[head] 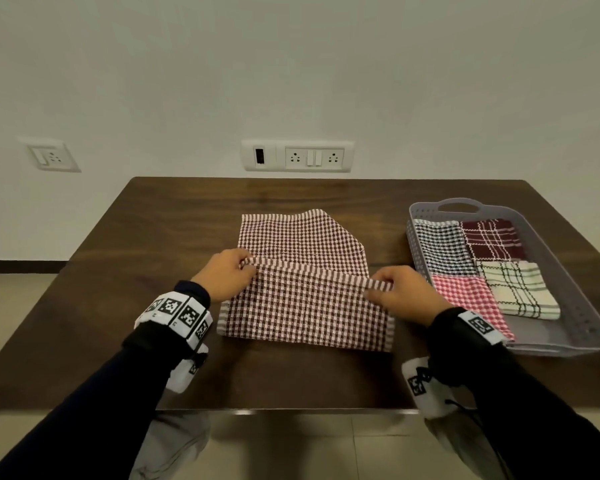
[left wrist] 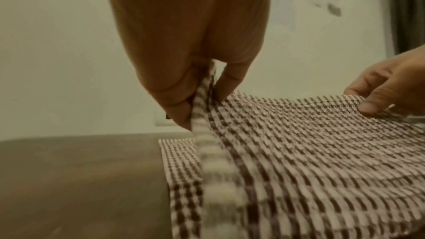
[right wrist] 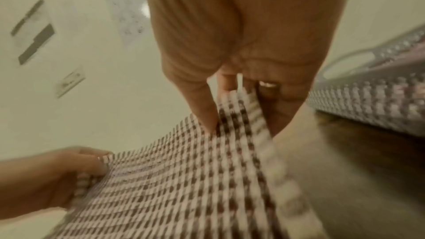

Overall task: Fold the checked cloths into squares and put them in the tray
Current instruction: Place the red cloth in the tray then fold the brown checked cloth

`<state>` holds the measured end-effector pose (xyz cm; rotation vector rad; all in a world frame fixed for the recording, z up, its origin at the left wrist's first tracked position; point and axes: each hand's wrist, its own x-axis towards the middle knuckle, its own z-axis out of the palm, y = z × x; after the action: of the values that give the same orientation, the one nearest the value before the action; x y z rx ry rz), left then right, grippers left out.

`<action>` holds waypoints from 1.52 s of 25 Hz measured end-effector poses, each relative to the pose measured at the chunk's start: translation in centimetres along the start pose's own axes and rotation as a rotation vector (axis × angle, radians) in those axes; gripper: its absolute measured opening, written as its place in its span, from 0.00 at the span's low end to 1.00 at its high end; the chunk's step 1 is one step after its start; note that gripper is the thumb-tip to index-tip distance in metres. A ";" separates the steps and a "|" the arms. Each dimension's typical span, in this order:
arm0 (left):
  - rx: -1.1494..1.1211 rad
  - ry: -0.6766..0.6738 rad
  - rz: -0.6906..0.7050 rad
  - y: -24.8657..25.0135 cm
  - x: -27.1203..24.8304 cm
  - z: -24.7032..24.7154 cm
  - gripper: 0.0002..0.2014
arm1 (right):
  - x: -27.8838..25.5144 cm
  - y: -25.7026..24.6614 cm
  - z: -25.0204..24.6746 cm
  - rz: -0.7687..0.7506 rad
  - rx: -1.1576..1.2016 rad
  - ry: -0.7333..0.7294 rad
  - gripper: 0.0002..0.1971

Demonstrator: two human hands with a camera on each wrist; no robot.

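A brown-and-white checked cloth lies on the middle of the dark wooden table, its near part lifted over its far part. My left hand pinches the raised edge at the left corner, and my right hand pinches it at the right corner. In the left wrist view the thumb and fingers of my left hand clamp the cloth. The right wrist view shows my right hand pinching the cloth in the same way. The grey tray stands at the right.
In the tray lie several folded cloths: black-and-white check, maroon plaid, cream plaid and pink check. Wall sockets sit behind the table. The table's near edge runs just below my wrists.
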<state>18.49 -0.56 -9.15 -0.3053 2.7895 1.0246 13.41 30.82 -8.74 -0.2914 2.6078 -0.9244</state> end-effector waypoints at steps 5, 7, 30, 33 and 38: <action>-0.470 -0.061 -0.279 -2.5 0.5 2.0 0.09 | 0.9 1.7 4.3 0.196 0.438 -0.010 0.08; -0.480 -0.163 -0.372 -3.1 0.0 2.5 0.08 | 0.7 2.5 4.9 0.248 0.312 -0.081 0.10; -0.029 -0.336 -0.366 -4.8 1.9 2.2 0.13 | 0.6 1.9 3.6 0.380 -0.129 -0.166 0.16; 0.036 -0.489 -0.370 -4.4 1.1 1.8 0.13 | -0.8 2.1 3.0 0.429 -0.017 -0.253 0.13; -0.154 -0.340 -0.136 -3.5 1.4 0.4 0.05 | -0.5 1.8 1.2 0.360 0.053 -0.021 0.13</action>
<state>18.00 -3.08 -11.97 -0.3018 2.3619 1.1408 14.23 31.67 -10.55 0.1768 2.4955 -0.8524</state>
